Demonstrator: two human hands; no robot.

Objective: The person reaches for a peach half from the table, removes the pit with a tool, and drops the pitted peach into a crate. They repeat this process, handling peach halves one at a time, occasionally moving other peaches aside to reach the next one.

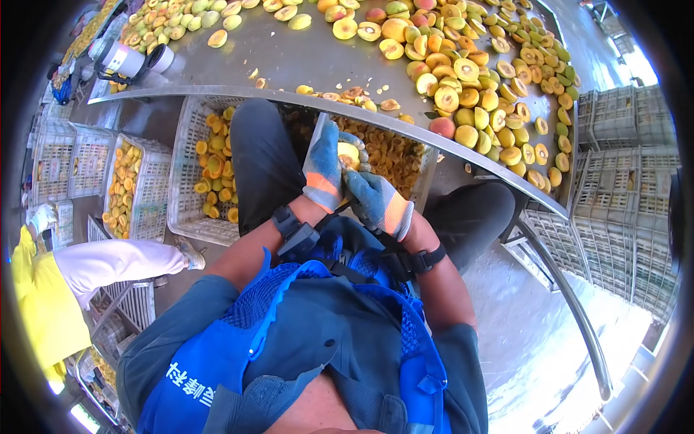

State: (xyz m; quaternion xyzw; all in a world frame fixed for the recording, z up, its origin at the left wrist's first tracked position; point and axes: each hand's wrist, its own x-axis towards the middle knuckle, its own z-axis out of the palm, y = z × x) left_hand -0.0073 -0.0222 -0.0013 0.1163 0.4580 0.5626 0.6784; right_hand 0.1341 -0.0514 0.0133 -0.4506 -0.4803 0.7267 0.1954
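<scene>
My left hand (325,163), in a blue and orange work glove, is closed around a cut yellow peach (348,151) held above the crates between my knees. My right hand (376,201), gloved alike, is closed with its fingertips against the lower side of that peach, near a brown patch that looks like the pit. What the right fingers grip is hidden. Just beyond my hands, a crate (431,173) holds many small brownish-orange fruit pieces. To the left of my knee, a white crate (181,170) contains orange peach halves (217,166).
A metal table (289,54) with a raised rim runs ahead of me, bearing piles of halved peaches (463,79). More filled crates (137,188) stand left. Stacked crates (614,195) rise at right beside a curved metal bar (571,304). A person in yellow (47,304) is at left.
</scene>
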